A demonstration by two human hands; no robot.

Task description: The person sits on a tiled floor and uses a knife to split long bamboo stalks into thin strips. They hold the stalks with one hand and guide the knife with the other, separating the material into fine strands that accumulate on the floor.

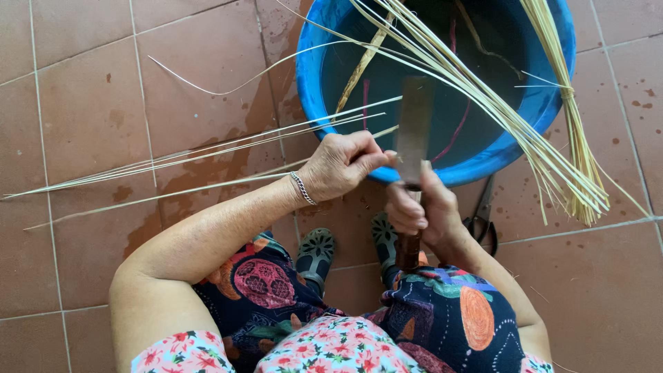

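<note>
Two green sandals (315, 254) sit nearest, toes toward the tub. Above them the right hand (421, 211) is clenched round a broad knife (413, 131), blade upright, and the left hand (342, 166) pinches a pale strip (173, 162) against it. One pair of scissors (483, 214) lies right. One blue tub (311, 76) beyond holds water and cane strips (483, 97); open tiles lie left.

A: The light is soft and even daylight, without hard shadows on the floor tiles (90, 103).

B: Yes, the picture is sharp; only the knife blade (414, 131) looks a little blurred.
</note>
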